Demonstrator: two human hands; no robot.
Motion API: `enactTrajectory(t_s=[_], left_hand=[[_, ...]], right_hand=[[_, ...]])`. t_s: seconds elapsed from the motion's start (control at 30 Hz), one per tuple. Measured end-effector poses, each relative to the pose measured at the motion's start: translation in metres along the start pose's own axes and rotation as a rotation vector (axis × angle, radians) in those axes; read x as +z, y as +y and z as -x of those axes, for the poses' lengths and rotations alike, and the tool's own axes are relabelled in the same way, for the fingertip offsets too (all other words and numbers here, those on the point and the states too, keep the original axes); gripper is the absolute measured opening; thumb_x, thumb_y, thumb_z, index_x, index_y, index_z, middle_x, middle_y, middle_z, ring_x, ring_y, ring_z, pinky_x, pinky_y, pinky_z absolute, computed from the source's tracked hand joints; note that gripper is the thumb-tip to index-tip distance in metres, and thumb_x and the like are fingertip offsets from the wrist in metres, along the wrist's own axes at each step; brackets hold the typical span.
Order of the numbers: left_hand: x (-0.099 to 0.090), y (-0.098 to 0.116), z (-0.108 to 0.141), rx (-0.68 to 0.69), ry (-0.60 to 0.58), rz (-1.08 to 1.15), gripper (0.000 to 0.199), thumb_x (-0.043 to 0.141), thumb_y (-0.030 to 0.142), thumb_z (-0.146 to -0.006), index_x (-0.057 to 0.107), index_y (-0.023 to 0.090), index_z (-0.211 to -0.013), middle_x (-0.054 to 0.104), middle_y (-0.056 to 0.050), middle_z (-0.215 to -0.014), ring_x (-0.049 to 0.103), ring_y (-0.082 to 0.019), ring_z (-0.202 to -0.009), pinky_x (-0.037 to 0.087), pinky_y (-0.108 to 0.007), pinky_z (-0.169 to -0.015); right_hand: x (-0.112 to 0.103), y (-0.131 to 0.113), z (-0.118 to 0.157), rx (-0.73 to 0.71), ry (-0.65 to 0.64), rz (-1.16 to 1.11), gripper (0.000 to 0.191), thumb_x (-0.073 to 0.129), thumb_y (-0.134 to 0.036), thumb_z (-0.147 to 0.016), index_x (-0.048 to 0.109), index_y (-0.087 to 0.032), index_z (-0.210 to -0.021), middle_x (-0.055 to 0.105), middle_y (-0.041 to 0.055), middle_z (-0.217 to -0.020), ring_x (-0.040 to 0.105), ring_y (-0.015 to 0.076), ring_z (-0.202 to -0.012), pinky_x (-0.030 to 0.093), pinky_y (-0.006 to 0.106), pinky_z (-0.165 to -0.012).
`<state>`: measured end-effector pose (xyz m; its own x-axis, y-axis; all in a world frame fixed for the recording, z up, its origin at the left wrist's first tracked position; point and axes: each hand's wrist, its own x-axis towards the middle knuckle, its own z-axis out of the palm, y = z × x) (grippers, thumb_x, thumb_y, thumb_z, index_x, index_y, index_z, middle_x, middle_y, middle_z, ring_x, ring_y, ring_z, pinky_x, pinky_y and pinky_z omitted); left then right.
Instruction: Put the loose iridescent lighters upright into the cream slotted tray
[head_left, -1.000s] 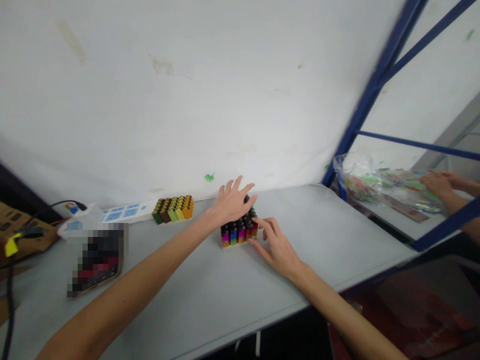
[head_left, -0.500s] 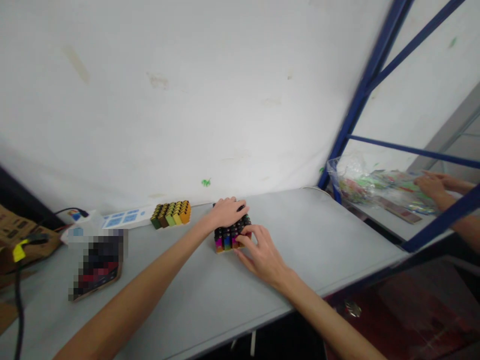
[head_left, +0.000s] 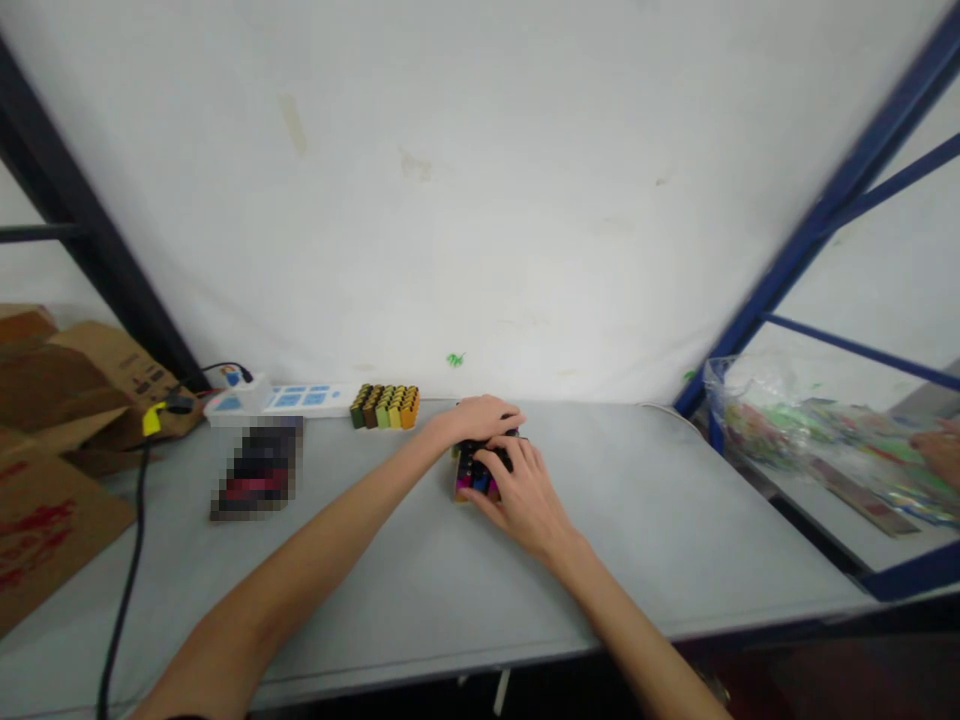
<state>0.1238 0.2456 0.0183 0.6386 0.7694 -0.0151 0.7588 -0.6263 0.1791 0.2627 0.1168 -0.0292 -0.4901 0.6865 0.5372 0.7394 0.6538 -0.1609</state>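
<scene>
Grey and smooth, one table (head_left: 405, 590) is shared by two blocks of lighters. Beneath both hands, the dark-topped block (head_left: 463, 484) is mostly covered, too hidden for its lighters to be counted; shiny purple and blue faces are shown. Its far part is overlaid by the left hand (head_left: 484, 418), held flat; its near part is touched by the right hand (head_left: 529, 495), fingers curved and thumb parted from them. Whether it is gripped by either cannot be told. Left of the left hand, five front colours are shown by the yellow-green block (head_left: 385, 408); farther left, one white power strip (head_left: 307, 400) and one black cable (head_left: 131, 590) are seen. Well right of both hands, one crinkled, clear plastic bag (head_left: 757, 410) is seen.
</scene>
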Motion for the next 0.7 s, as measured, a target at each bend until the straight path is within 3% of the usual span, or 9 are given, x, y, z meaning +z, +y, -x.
enactTrajectory(t_s=[0.13, 0.23, 0.33, 0.43, 0.57, 0.7], left_hand=[[-0.005, -0.013, 0.008, -0.059, -0.01, -0.001, 0.05, 0.033, 0.059, -0.108, 0.074, 0.031, -0.111, 0.078, -0.004, -0.121, 0.069, -0.027, -0.111, 0.051, -0.035, -0.092], [-0.011, -0.027, 0.018, -0.101, -0.037, -0.028, 0.047, 0.035, 0.058, -0.108, 0.073, 0.032, -0.114, 0.078, -0.003, -0.121, 0.07, -0.027, -0.111, 0.051, -0.034, -0.092], [-0.014, -0.037, 0.028, -0.145, -0.032, -0.064, 0.047, 0.034, 0.058, -0.108, 0.073, 0.034, -0.118, 0.078, -0.003, -0.121, 0.072, -0.027, -0.109, 0.052, -0.035, -0.093], [-0.011, -0.038, 0.035, -0.221, 0.018, -0.102, 0.051, 0.029, 0.056, -0.109, 0.072, 0.032, -0.121, 0.078, -0.007, -0.12, 0.073, -0.031, -0.107, 0.052, -0.041, -0.094], [-0.005, -0.032, 0.042, -0.317, 0.078, -0.141, 0.052, 0.027, 0.051, -0.11, 0.072, 0.029, -0.122, 0.078, -0.011, -0.121, 0.073, -0.034, -0.11, 0.053, -0.045, -0.095], [-0.002, -0.027, 0.046, -0.381, 0.097, -0.154, 0.054, 0.027, 0.051, -0.11, 0.073, 0.026, -0.123, 0.078, -0.014, -0.121, 0.074, -0.035, -0.112, 0.053, -0.047, -0.098]], right_hand=[[-0.009, 0.0, -0.009, -0.003, -0.053, 0.056, 0.043, 0.072, -0.048, -0.098, 0.065, -0.021, -0.132, 0.063, 0.0165, -0.134, 0.055, 0.034, -0.123, 0.044, 0.054, -0.111], [-0.013, 0.002, -0.021, -0.064, -0.112, 0.071, 0.058, 0.069, -0.06, -0.097, 0.062, -0.022, -0.141, 0.058, 0.018, -0.142, 0.052, 0.0363, -0.131, 0.042, 0.054, -0.114], [-0.012, 0.006, -0.031, -0.12, -0.241, 0.11, 0.067, 0.055, -0.071, -0.1, 0.054, -0.029, -0.152, 0.059, 0.0175, -0.141, 0.058, 0.0355, -0.126, 0.048, 0.052, -0.106], [-0.009, 0.008, -0.036, -0.113, -0.336, 0.193, 0.064, 0.047, -0.071, -0.103, 0.054, -0.031, -0.153, 0.064, 0.017, -0.133, 0.064, 0.0349, -0.116, 0.051, 0.051, -0.099], [-0.01, 0.006, -0.032, 0.029, -0.34, 0.265, 0.061, 0.048, -0.07, -0.102, 0.057, -0.029, -0.146, 0.067, 0.0185, -0.125, 0.066, 0.0355, -0.11, 0.051, 0.05, -0.095], [-0.02, 0.008, -0.026, 0.299, -0.337, 0.368, 0.053, 0.051, -0.064, -0.104, 0.059, -0.024, -0.139, 0.068, 0.0197, -0.119, 0.068, 0.0382, -0.108, 0.053, 0.05, -0.089]])
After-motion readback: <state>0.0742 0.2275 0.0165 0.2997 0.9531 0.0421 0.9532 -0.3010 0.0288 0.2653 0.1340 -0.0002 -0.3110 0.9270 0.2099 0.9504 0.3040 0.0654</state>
